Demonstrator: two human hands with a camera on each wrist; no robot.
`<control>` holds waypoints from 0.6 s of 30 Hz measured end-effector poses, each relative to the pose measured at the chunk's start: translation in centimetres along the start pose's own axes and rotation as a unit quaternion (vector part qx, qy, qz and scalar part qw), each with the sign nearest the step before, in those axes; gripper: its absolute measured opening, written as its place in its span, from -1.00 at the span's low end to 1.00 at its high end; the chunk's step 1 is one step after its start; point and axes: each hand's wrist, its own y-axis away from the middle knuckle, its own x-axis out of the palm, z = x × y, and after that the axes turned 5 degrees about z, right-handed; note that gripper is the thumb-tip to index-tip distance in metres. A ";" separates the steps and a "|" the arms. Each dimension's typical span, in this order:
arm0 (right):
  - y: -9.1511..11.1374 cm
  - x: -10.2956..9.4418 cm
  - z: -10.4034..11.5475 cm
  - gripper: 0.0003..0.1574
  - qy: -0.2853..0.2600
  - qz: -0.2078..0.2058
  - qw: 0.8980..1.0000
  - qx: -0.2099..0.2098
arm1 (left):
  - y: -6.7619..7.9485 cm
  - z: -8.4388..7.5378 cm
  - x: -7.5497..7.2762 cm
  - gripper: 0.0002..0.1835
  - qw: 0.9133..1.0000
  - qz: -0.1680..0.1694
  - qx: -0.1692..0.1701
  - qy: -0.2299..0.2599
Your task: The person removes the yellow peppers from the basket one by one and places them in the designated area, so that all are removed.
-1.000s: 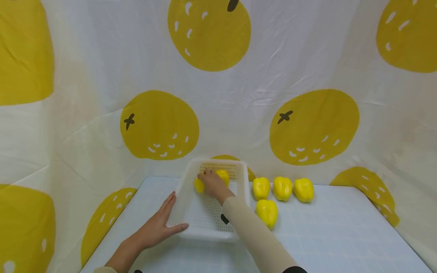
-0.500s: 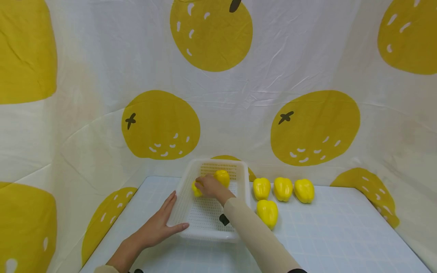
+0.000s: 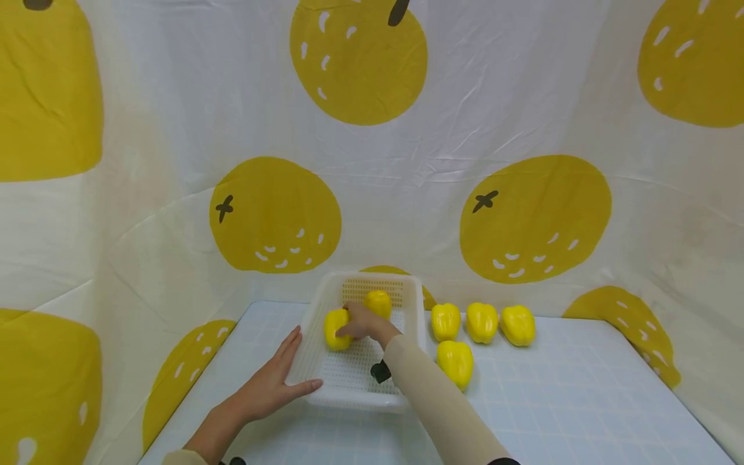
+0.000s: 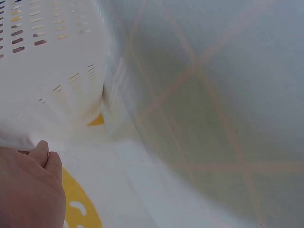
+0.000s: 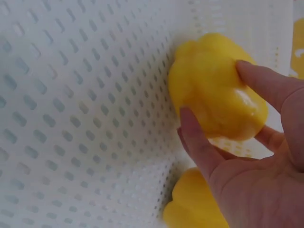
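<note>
A white perforated plastic basket [image 3: 354, 400] stands on the table. Inside it, my right hand [image 3: 367, 321] holds a yellow bell pepper [image 3: 334, 330] near the left wall; in the right wrist view, thumb and fingers lie around that pepper [image 5: 216, 90]. Behind it in the basket rests a second yellow bell pepper [image 3: 379, 301], partly covered by the right hand. My left hand [image 3: 270, 387] touches the basket's left side with fingers straight and thumb spread towards the front corner. The left wrist view shows this hand [image 4: 33, 185] at the basket's edge, its fingertips partly hidden.
Right of the basket, several yellow bell peppers [image 3: 481, 321] form a back row, and another pepper [image 3: 455, 365] lies nearer, close to the basket's right wall. A pale blue checked cloth [image 3: 581, 394] covers the table. A curtain [image 3: 401, 194] with yellow fruit prints hangs behind.
The right hand has moved the held pepper slightly towards me and left inside the basket, showing more of it and of the pepper behind. The left hand stays in place.
</note>
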 end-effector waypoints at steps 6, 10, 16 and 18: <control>0.2 -0.1 0.0 -0.19 -0.028 0.009 1.000 -0.005 | -0.1 0.2 0.2 0.23 1.000 -0.002 -0.001 -0.003; 0.7 -0.4 0.3 -0.16 -0.055 0.011 0.998 -0.013 | -0.3 0.4 0.4 0.24 1.000 -0.003 -0.003 -0.005; 2.0 -1.4 1.3 -0.19 -0.101 0.003 0.994 -0.049 | -0.4 0.5 0.4 0.25 1.000 -0.004 -0.004 -0.012; 2.5 -1.9 1.7 -0.20 -0.108 -0.002 0.993 -0.055 | -0.3 0.5 0.3 0.25 1.000 -0.005 -0.003 -0.017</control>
